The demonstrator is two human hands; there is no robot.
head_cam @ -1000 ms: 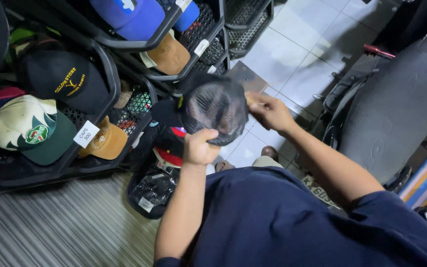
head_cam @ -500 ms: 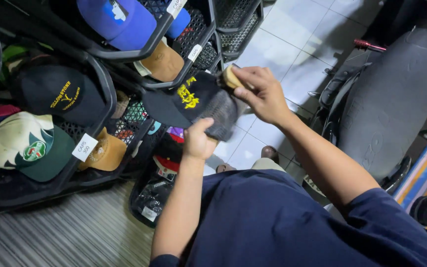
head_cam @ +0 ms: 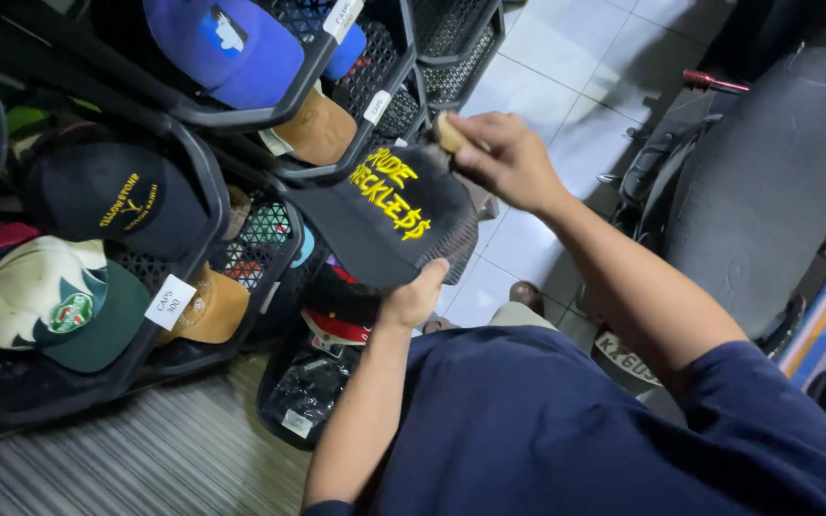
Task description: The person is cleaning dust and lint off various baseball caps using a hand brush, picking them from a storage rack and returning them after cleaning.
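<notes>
I hold a black mesh-backed cap (head_cam: 384, 215) with yellow embroidered lettering in front of the cap rack. My left hand (head_cam: 413, 296) grips its lower edge from below, thumb on the crown. Above the cap's top, my right hand (head_cam: 501, 158) is closed on a small wooden brush (head_cam: 448, 132) that touches the crown. The brush's bristles are hidden behind the cap.
Black basket shelves (head_cam: 207, 158) at left hold a blue cap (head_cam: 231, 43), tan caps (head_cam: 322, 124), a black cap (head_cam: 112, 196) and a white-and-green cap (head_cam: 45, 301), with white price tags (head_cam: 169, 301). A dark motorcycle seat (head_cam: 767, 182) stands at right on white tiles (head_cam: 566, 57).
My left hand turned the cap so its lettered front now faces up and shifted to the lower edge. My right hand with the brush rose to the crown's top.
</notes>
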